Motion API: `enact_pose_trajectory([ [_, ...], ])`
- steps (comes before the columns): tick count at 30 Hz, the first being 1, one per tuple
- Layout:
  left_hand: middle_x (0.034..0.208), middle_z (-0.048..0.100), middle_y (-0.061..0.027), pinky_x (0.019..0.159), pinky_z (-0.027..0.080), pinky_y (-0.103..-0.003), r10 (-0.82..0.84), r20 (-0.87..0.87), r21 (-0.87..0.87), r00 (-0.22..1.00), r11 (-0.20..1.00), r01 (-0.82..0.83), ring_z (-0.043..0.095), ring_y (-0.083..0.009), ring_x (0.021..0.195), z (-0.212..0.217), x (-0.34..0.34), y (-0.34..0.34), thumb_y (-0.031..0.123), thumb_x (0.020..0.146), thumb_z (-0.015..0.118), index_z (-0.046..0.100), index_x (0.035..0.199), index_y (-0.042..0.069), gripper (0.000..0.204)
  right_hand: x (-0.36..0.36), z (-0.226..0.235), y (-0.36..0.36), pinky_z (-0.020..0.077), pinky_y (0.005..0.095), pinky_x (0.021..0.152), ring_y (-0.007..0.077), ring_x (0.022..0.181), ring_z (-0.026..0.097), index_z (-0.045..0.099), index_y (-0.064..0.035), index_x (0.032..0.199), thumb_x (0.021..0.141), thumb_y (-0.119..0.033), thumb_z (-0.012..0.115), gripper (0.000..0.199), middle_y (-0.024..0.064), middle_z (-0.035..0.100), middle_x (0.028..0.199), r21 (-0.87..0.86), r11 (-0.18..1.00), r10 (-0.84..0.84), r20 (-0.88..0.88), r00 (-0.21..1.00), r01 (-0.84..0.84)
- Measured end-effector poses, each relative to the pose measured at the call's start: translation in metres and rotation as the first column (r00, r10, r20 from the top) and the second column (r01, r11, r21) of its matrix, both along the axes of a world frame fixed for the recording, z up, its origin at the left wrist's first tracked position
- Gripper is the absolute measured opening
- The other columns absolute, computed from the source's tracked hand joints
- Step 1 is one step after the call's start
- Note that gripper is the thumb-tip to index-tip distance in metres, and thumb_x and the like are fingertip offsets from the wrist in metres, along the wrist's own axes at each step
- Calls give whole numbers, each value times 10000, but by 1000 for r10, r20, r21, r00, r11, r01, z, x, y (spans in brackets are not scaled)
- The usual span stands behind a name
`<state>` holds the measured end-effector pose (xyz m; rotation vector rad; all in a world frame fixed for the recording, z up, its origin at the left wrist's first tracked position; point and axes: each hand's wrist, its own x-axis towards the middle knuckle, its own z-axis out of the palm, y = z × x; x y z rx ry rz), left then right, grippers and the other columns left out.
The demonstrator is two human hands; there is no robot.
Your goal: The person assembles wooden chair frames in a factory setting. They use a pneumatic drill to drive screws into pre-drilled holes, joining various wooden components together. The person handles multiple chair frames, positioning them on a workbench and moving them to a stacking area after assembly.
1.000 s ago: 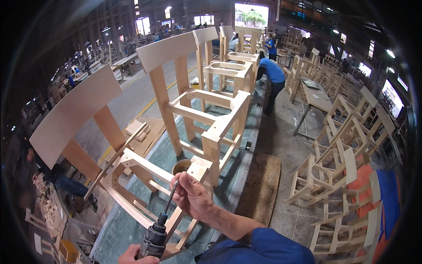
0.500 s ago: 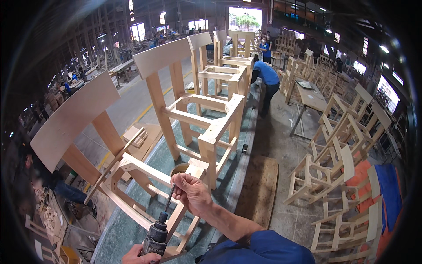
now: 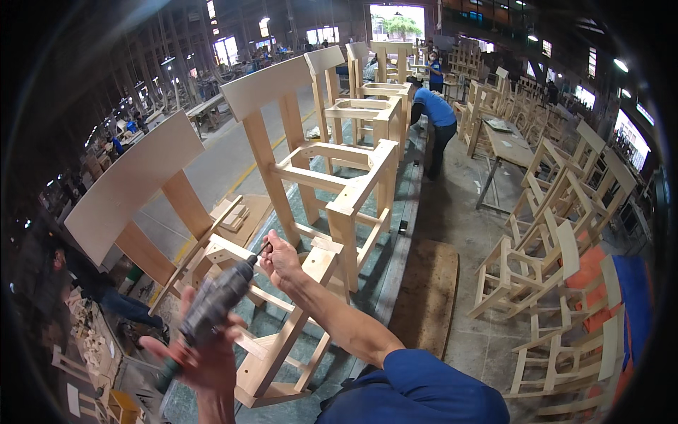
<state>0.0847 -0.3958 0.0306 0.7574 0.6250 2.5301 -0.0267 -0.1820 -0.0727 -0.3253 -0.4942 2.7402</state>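
My left hand [image 3: 212, 364] grips a dark cordless drill [image 3: 215, 304], blurred by motion, with its nose pointing up and right. Thin and dark, a driver bit [image 3: 264, 247] runs from the drill's chuck to my right hand [image 3: 282, 263], whose fingertips pinch it. Both hands are above the nearest unfinished wooden chair frame [image 3: 308, 279], and the drill and left arm cover part of it. A broad pale backrest [image 3: 138, 184] rises to the left of the drill. Whether a screw sits on the bit is too small to tell.
More chair frames [image 3: 353, 198] stand in a row along the green-topped bench [image 3: 385, 283]. Another person [image 3: 434, 113] in blue bends over it farther along. Stacked chair frames [image 3: 537, 261] and a narrow table [image 3: 505, 145] are on the right. A wooden board [image 3: 427, 297] lies beside the bench.
The drill has come up from the lower edge and tilted, with my left hand now largely in view. My right hand has moved slightly up and left, still pinching at the bit.
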Motion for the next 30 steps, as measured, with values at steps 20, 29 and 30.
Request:
enact_pose_trajectory([
  [20, 1048, 525, -121, 763, 513, -358, 518, -562, 34, 645, 793, -608, 589, -202, 841, 106, -76, 22, 594, 953, 509, 329, 1437, 0, 787, 81, 37, -48, 512, 167, 550, 43, 633, 533, 633, -60, 1035, 949, -274, 660, 233, -1, 605, 806, -230, 850, 399, -308, 864, -474],
  [29, 989, 486, -68, 731, 464, -314, 316, -475, -197, 821, 872, -449, 520, -194, 827, 129, -113, 29, 644, 897, 572, 462, 1146, 41, 662, 127, 2, -46, 484, 216, 642, 59, 740, 521, 536, -6, 1269, 852, -569, 665, 712, 5, 563, 936, -29, 725, 676, -163, 719, -688],
  [30, 973, 498, -68, 721, 468, -303, 319, -494, -199, 809, 864, -463, 529, -193, 817, 128, -119, 44, 639, 900, 574, 469, 1128, 38, 651, 145, -13, -33, 485, 242, 656, 48, 720, 510, 540, 12, 1260, 910, -537, 611, 655, 21, 561, 937, 5, 682, 719, -186, 670, -731],
])
